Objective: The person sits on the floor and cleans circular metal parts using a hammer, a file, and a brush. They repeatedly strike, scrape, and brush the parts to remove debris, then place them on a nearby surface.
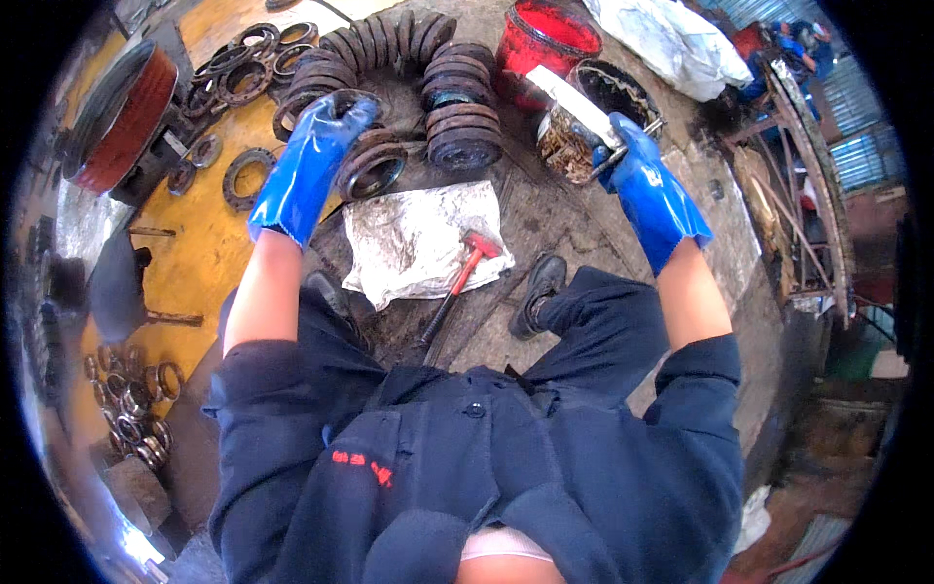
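Dark blue work jacket point(486, 467) and trousers of the person fill the frame from 4 to 8 o'clock, with black shoes point(538, 294) just above the knees.

Left hand point(326, 131), in a blue rubber glove, at 11 o'clock: fingers curled down over the rim of a rusty metal ring point(375, 170), gripping its top edge.

Right hand point(637, 165), blue glove, at 1 o'clock: closed around a flat pale blade point(569, 97) that reaches into a dirty tin can point(569, 146).

Rusty rings point(428, 68): stacked on edge in a curved row at 12 o'clock, just behind the gripped ring.

Red bucket point(545, 39): at 12 to 1 o'clock, just beside the can.

Crumpled white cloth point(423, 238): centre of the ground, below the rings.

Red-handled hammer point(462, 282): head resting on the cloth's lower right corner, handle pointing toward 7 o'clock.

Loose flat rings point(243, 68): on the yellow surface point(209, 243) at 10 to 11 o'clock.

Large red drum point(122, 117): at 10 o'clock.

Small rings point(131, 409): heaped at 8 o'clock.
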A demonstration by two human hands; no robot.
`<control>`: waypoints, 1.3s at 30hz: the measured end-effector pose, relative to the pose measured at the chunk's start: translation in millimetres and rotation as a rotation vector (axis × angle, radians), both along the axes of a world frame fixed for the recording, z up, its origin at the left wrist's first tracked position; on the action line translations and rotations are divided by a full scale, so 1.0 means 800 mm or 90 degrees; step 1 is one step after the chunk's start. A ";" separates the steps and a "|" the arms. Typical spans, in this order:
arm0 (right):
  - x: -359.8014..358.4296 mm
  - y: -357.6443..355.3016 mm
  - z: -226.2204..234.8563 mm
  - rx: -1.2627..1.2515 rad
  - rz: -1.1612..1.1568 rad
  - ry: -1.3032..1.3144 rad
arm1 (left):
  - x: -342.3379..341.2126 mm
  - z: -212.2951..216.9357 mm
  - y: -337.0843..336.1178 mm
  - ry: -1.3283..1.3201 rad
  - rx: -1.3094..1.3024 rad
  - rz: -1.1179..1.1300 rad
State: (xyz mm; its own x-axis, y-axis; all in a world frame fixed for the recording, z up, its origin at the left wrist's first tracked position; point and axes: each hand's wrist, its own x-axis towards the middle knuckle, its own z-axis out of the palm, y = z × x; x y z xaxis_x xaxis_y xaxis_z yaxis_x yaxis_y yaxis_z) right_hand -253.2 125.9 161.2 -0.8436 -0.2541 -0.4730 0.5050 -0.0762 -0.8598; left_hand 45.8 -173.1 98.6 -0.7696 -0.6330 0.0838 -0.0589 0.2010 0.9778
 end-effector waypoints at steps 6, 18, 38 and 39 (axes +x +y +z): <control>0.033 0.058 -0.001 0.028 0.063 -0.031 | -0.002 -0.003 0.012 -0.057 0.011 -0.015; -0.100 0.002 -0.080 0.565 0.629 0.549 | -0.048 -0.057 0.061 -0.201 -0.128 -0.145; -0.250 -0.151 -0.160 0.603 0.874 0.740 | -0.318 -0.224 0.066 -0.048 0.845 0.170; -0.253 -0.143 -0.156 0.611 0.845 0.715 | -0.332 -0.233 0.066 -0.050 0.864 0.167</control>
State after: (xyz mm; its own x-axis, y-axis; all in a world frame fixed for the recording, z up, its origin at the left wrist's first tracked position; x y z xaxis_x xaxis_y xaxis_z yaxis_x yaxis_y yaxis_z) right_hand -455.4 11.9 36.4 -0.3377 -0.8926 -0.2987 -0.8553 0.4235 -0.2986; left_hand -219.7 -120.0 -87.9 -0.5907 -0.3086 -0.7455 -0.0096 -0.9212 0.3889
